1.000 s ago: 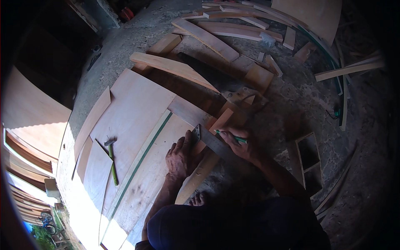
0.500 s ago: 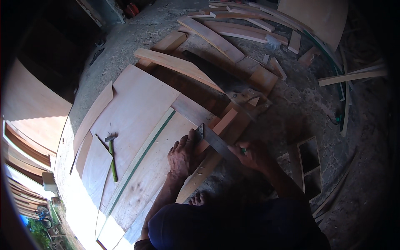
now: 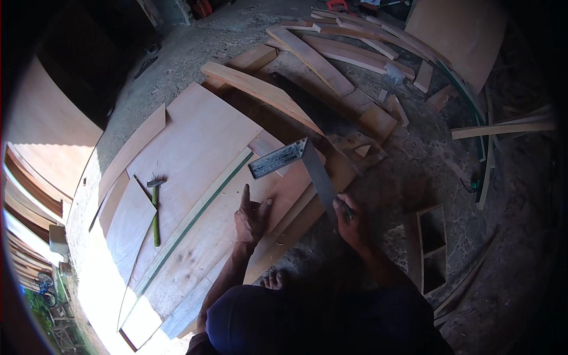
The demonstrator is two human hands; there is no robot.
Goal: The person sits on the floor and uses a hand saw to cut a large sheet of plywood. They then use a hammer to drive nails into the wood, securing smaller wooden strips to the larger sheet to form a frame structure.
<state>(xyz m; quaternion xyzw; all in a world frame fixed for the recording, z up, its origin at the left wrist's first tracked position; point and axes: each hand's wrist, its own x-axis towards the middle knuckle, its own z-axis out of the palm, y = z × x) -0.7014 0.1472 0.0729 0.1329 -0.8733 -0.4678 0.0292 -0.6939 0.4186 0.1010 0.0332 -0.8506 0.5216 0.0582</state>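
My right hand (image 3: 351, 223) grips the end of the blade of a try square (image 3: 320, 184). Something small and green shows between its fingers. The square's thick grey stock (image 3: 277, 160) points left, raised above the boards. My left hand (image 3: 251, 220) has its index finger stretched out and its thumb apart, with nothing in it. It is over a pale board, beside a reddish-brown plank (image 3: 291, 198). Whether the left hand touches the wood is hard to tell. A hammer (image 3: 156, 204) with a green handle lies on the plywood to the left.
Plywood sheets (image 3: 195, 127) and a green-edged strip (image 3: 198, 216) spread across the left. A handsaw (image 3: 313, 109) lies beyond the planks. Several cut strips (image 3: 349, 56) lie on the concrete floor at the back. An open wooden frame (image 3: 432, 248) stands at the right.
The try square has come up off the wood and turned, held by my right hand alone. My left hand has let go of it and opened. The whole view has shifted slightly.
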